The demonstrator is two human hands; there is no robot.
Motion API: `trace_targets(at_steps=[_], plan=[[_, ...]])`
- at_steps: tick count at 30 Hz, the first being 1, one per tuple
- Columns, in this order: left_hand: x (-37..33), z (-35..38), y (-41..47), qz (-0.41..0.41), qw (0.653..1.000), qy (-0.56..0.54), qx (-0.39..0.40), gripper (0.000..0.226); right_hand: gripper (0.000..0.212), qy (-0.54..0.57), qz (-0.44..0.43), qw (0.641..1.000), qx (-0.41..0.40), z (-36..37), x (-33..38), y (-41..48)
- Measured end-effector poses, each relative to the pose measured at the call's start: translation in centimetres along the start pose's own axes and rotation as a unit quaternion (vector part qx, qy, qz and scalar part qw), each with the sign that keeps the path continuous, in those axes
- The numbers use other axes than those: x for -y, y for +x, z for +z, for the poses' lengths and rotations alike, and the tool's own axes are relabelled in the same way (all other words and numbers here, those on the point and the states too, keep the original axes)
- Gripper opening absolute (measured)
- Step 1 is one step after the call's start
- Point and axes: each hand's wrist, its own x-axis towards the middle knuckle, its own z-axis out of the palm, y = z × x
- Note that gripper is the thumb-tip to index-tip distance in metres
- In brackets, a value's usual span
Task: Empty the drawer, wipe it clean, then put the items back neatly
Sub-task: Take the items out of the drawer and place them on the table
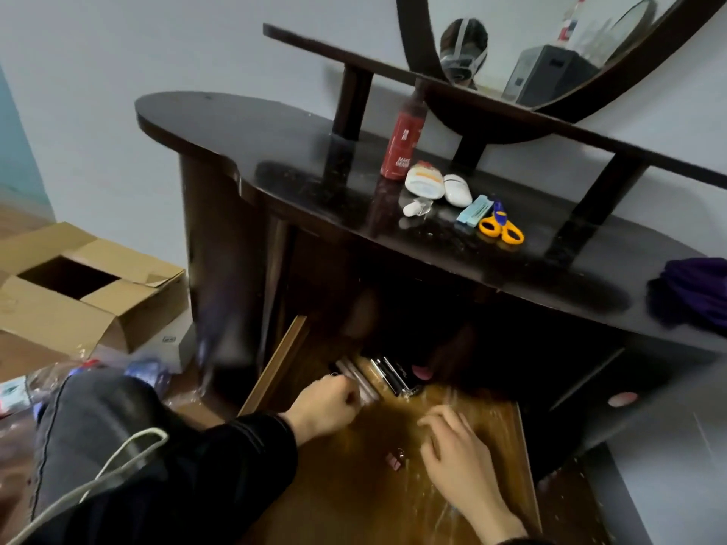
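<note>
Drawer (507,434): pulled out below the tabletop (314,159), wooden floor bare in part. Your left hand (326,407): fisted around pale pens (364,385) at the back. Your right hand (456,454): fingers spread, flat on the drawer floor. Pink binder clip (393,461): between your hands. Tabletop: red bottle (403,145), orange-handled scissors (501,228), purple cloth (696,289).

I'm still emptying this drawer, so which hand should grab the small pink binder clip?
Right hand: it hovers open just beside the small pink binder clip, while the left hand is closed on pale pens.
</note>
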Motion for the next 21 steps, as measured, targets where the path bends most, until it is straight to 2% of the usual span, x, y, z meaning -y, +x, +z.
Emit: trace_targets(at_steps=[3,8,13,16,21], plan=[[0.2,0.7,1.0,-0.027,0.999,-0.029,0.007,0.017,0.031,0.033,0.083,0.995,0.047,1.7,0.1,3.3],[0.4,2.1,1.1,-0.03,0.999,0.007,0.022,0.018,0.045,0.043,0.135,0.988,0.069,3.4,1.3,9.2],[0.5,1.7,1.2,-0.044,0.998,0.032,0.02,0.017,0.035,-0.012,0.095,0.994,0.046,5.4,3.0,11.8],[0.4,1.5,1.1,-0.043,0.998,0.032,0.027,0.012,0.034,-0.037,0.125,0.99,0.055,6.4,3.7,12.4],[0.5,1.5,1.2,-0.042,0.998,0.029,0.04,0.016,0.015,-0.056,0.181,0.979,0.082,6.7,3.8,12.2]])
